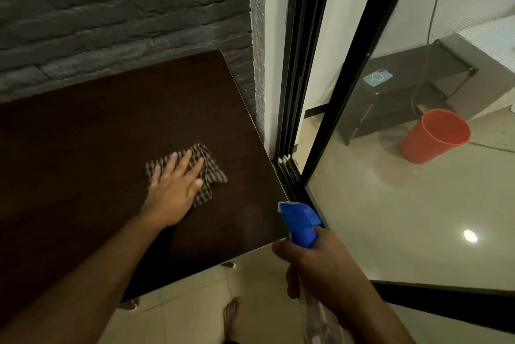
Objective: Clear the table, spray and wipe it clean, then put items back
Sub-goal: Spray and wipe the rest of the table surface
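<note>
Brick wall, dark grey, runs along the far side, and on the right a black-framed glass door shows a room beyond it with an orange bucket tipped on the floor beside a metal rack. Pushed right up to the wall is the table, a dark brown wooden top taking up the whole left half of the view. Pale floor tiles show at the near edge, with a bare foot on them.

Left hand lies flat on a checked cloth towards the right side of the tabletop, fingers straight and spread, palm pressing the cloth down. It's a bit blurry, so possibly mid-swipe.

Right hand is off the near right corner of the table, fingers wrapped around the neck of a spray bottle. Its blue trigger head pokes out above the fist with the nozzle pointing left over the table corner, and the clear body hangs below the hand.
</note>
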Motion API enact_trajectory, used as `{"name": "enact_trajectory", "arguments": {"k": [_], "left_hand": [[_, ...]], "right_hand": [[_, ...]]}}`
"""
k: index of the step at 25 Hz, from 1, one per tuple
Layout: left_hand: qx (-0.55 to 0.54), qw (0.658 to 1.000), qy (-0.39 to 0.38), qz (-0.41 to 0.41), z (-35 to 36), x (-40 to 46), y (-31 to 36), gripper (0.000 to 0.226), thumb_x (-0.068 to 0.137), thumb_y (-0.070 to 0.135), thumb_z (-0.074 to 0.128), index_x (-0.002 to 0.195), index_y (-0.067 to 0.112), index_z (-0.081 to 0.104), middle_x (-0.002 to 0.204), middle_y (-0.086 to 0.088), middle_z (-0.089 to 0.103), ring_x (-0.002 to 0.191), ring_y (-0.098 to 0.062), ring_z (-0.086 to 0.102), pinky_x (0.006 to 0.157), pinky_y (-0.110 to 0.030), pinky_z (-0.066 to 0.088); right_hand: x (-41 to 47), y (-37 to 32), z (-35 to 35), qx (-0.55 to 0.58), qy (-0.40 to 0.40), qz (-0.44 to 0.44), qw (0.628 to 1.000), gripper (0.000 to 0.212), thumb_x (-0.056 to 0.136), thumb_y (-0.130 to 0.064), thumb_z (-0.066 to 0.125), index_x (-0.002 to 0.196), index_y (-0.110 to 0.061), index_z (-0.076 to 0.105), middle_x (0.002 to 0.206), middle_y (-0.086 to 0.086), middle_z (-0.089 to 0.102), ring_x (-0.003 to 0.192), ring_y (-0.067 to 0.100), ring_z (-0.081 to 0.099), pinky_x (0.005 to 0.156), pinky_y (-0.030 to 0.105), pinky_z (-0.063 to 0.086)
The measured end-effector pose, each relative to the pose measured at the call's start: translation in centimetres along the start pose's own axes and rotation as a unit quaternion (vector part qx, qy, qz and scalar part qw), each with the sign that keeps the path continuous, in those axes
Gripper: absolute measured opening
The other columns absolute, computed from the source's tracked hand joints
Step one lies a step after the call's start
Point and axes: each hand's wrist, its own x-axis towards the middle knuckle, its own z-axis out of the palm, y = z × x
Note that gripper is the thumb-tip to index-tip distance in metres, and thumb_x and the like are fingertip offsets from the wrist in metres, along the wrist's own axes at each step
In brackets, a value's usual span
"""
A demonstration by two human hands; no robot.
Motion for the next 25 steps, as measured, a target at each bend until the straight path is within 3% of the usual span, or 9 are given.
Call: {"name": "enact_trajectory", "arguments": {"k": [2, 3, 6, 8, 12, 16, 19, 22, 25], "left_hand": [[-0.014, 0.999, 0.003, -0.043, -1.2, 4.4, 4.1, 0.053, 0.103, 0.048, 0.016, 0.154, 0.038, 0.006, 0.164, 0.006, -0.008, 0.149, -0.022, -0.014, 0.119, -0.05, -0.004], [-0.014, 1.0, -0.001, -0.027, -1.4, 5.4, 6.8, 0.053, 0.104, 0.047, 0.018, 0.154, 0.037, 0.006, 0.163, 0.006, -0.008, 0.149, -0.023, -0.013, 0.119, -0.05, -0.005], [-0.012, 0.994, 0.009, 0.109, 1.5, 3.1, 10.9, 0.051, 0.103, 0.049, 0.017, 0.152, 0.041, 0.008, 0.162, 0.009, -0.008, 0.148, -0.02, -0.015, 0.117, -0.048, -0.01], [-0.005, 0.988, 0.013, 0.153, 2.6, 0.6, 9.0, 0.051, 0.101, 0.052, 0.014, 0.151, 0.043, 0.01, 0.161, 0.013, -0.007, 0.147, -0.014, -0.016, 0.117, -0.045, -0.012], [-0.031, 0.998, -0.022, 0.058, 0.0, 3.0, 5.6, 0.051, 0.104, 0.047, 0.02, 0.153, 0.039, 0.008, 0.163, 0.009, -0.008, 0.148, -0.016, -0.017, 0.118, -0.047, -0.011], [-0.041, 0.998, -0.024, 0.028, -0.6, 4.9, 8.2, 0.051, 0.104, 0.045, 0.019, 0.154, 0.038, 0.007, 0.163, 0.006, -0.009, 0.148, -0.021, -0.017, 0.118, -0.048, -0.011], [-0.029, 0.991, -0.006, 0.133, 1.0, 0.2, 9.4, 0.05, 0.103, 0.047, 0.018, 0.152, 0.041, 0.007, 0.162, 0.009, -0.01, 0.147, -0.018, -0.019, 0.117, -0.044, -0.015], [-0.001, 0.969, 0.009, 0.249, 3.4, -7.6, 5.7, 0.049, 0.101, 0.053, 0.011, 0.149, 0.05, 0.006, 0.161, 0.016, -0.009, 0.148, -0.01, -0.017, 0.115, -0.034, -0.02], [0.004, 0.988, 0.007, 0.151, 1.9, -5.1, 1.3, 0.05, 0.099, 0.059, 0.005, 0.148, 0.052, -0.001, 0.162, 0.015, -0.008, 0.147, -0.01, -0.019, 0.117, -0.036, -0.017]], "right_hand": [[-0.4, 0.4, 0.2, 0.001, -0.004, -0.007, 1.0, 0.02, 0.085, -0.03, 0.067, 0.094, -0.019, 0.054, 0.06, 0.002, 0.062, 0.043, 0.008, 0.056, 0.051, 0.02, 0.051], [-0.5, 0.6, 0.3, 0.0, -0.003, -0.011, 1.0, 0.02, 0.086, -0.031, 0.067, 0.094, -0.019, 0.054, 0.059, 0.001, 0.062, 0.043, 0.008, 0.056, 0.05, 0.02, 0.051], [-0.2, 1.8, 0.9, -0.031, 0.005, -0.017, 0.999, 0.02, 0.084, -0.034, 0.067, 0.091, -0.02, 0.055, 0.058, 0.0, 0.064, 0.045, 0.008, 0.059, 0.051, 0.021, 0.051], [-0.4, 2.6, 1.0, -0.046, 0.014, -0.017, 0.999, 0.02, 0.082, -0.035, 0.067, 0.089, -0.021, 0.054, 0.058, 0.001, 0.065, 0.047, 0.009, 0.061, 0.055, 0.026, 0.054], [-1.3, 3.7, 0.4, -0.059, 0.05, 0.0, 0.997, 0.022, 0.082, -0.035, 0.068, 0.089, -0.021, 0.053, 0.061, 0.002, 0.065, 0.044, 0.006, 0.059, 0.051, 0.022, 0.05], [-1.3, 4.6, 1.0, -0.05, 0.07, 0.01, 0.996, 0.022, 0.081, -0.034, 0.069, 0.089, -0.02, 0.055, 0.062, 0.003, 0.067, 0.047, 0.009, 0.061, 0.055, 0.027, 0.052], [-1.2, 4.0, 2.8, -0.025, 0.059, -0.003, 0.998, 0.022, 0.081, -0.035, 0.068, 0.09, -0.02, 0.054, 0.062, 0.003, 0.067, 0.048, 0.009, 0.061, 0.056, 0.029, 0.054], [-1.3, 3.7, 2.9, 0.001, 0.083, -0.019, 0.996, 0.018, 0.082, -0.033, 0.066, 0.084, -0.018, 0.056, 0.053, 0.002, 0.065, 0.047, 0.01, 0.061, 0.063, 0.038, 0.059], [-1.3, 3.7, 1.5, 0.01, 0.106, -0.017, 0.994, 0.02, 0.082, -0.035, 0.067, 0.087, -0.019, 0.056, 0.056, 0.003, 0.065, 0.046, 0.008, 0.06, 0.057, 0.032, 0.056]]}}
